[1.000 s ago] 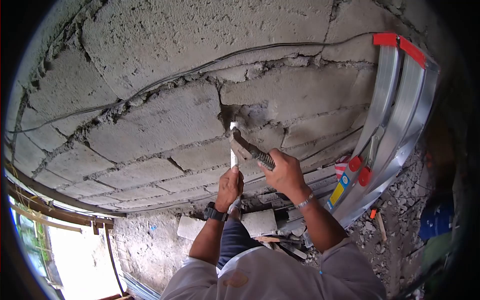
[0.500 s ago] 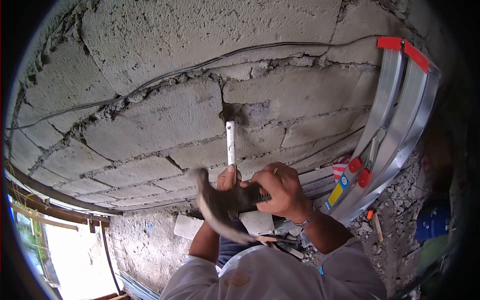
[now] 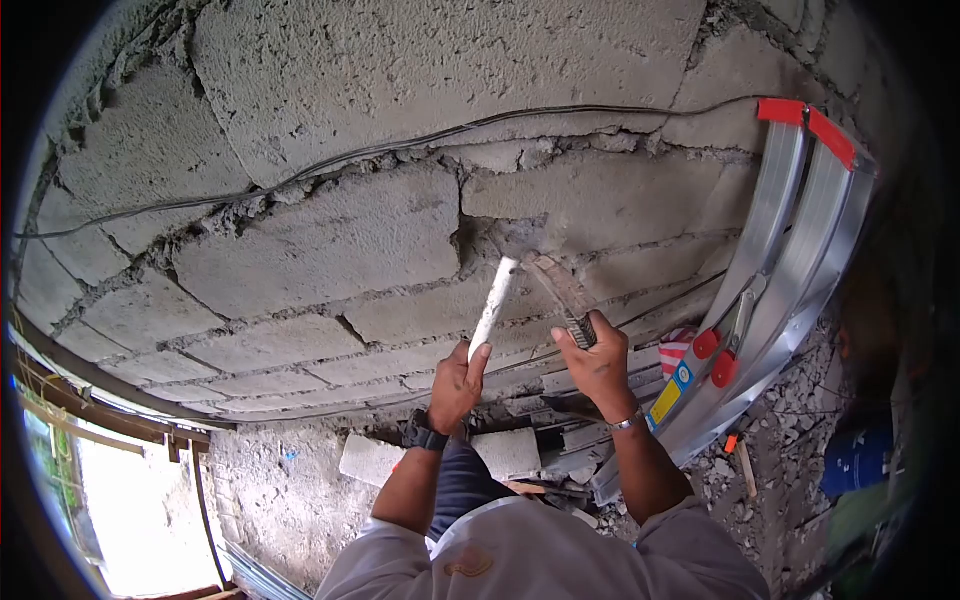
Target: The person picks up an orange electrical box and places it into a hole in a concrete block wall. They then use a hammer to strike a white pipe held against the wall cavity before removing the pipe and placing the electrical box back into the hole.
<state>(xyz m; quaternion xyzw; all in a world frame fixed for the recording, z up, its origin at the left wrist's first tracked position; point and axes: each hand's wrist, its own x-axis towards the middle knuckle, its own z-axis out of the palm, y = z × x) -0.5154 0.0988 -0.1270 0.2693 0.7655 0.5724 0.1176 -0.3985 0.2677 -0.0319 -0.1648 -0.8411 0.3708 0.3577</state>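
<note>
My left hand (image 3: 457,388), with a dark watch at its wrist, is closed around the lower part of a white rod (image 3: 492,308) with a small dark hole near its upper end. The rod leans up and to the right before the block wall. Closed on the dark ribbed grip of a hammer (image 3: 565,290) is my right hand (image 3: 600,368). The hammer's head lies close to the rod's upper end; blur hides whether they touch. Just above both is a broken hollow (image 3: 485,238) in the concrete block wall (image 3: 330,230).
A folded aluminium ladder (image 3: 800,230) with red end caps leans at the right. Rubble (image 3: 790,420) covers the ground beside it. A dark cable (image 3: 400,145) runs across the wall. Loose blocks (image 3: 372,458) lie below my hands, and a bright opening (image 3: 140,510) is at lower left.
The hammer has swung from in front of my body up to the rod's upper end. The rod has tilted from upright to leaning right, and my right hand has moved slightly right.
</note>
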